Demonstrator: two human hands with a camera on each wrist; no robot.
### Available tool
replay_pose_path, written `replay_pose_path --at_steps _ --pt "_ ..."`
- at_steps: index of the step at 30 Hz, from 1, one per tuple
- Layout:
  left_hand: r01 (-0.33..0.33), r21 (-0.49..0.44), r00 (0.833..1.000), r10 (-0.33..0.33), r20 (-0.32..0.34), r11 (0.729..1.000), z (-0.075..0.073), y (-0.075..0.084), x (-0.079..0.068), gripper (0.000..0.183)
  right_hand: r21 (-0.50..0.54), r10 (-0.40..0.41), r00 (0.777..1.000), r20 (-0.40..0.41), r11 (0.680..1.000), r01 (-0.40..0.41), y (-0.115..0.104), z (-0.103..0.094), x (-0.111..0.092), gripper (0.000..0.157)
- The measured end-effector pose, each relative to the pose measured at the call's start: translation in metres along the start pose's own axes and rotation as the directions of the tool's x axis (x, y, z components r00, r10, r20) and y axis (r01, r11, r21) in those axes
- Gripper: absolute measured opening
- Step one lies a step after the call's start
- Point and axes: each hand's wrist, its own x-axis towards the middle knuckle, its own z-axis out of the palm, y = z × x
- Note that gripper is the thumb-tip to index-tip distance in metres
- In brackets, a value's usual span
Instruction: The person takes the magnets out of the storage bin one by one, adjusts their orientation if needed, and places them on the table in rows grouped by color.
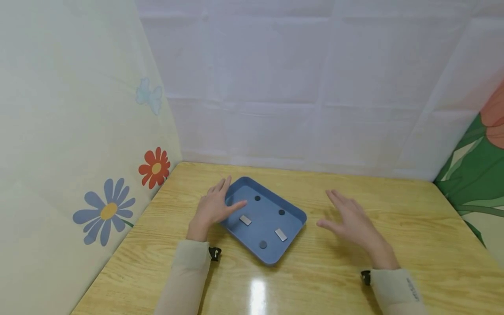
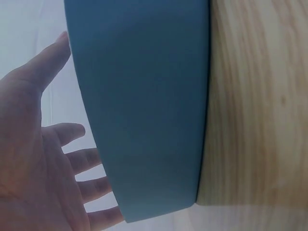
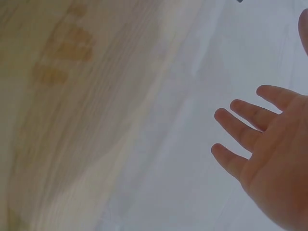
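Note:
A shallow blue tray point(image 1: 263, 222) lies at an angle on the table in the head view. In it are three dark round discs point(image 1: 263, 244) and two small silvery rectangular blocks point(image 1: 281, 235). My left hand point(image 1: 214, 206) is over the tray's left side, fingers straight and thumb spread across the rim. Seen from the left wrist, the tray's outer wall point(image 2: 139, 110) overlaps the fingertips. Out to the right of the tray, my right hand point(image 1: 352, 223) hovers with its fingers spread and nothing in its grasp; the right wrist view shows its bare palm point(image 3: 284, 163).
The wood-grain table point(image 1: 315, 280) ends at a white cloth backdrop point(image 1: 275, 87). A flower-printed sheet point(image 1: 59, 131) hangs along the left side, and another printed panel point(image 1: 472, 175) stands at the right. Black wrist mounts point(image 1: 214, 253) sit at the sleeve cuffs.

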Motion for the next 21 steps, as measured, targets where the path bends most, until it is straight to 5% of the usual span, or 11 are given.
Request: replay_pose_path --at_steps 21 --pt "0.005 -0.012 0.999 -0.005 0.039 1.0 0.001 -0.003 -0.003 0.102 -0.032 -0.092 0.995 0.039 0.995 0.093 -0.031 0.021 0.003 0.094"
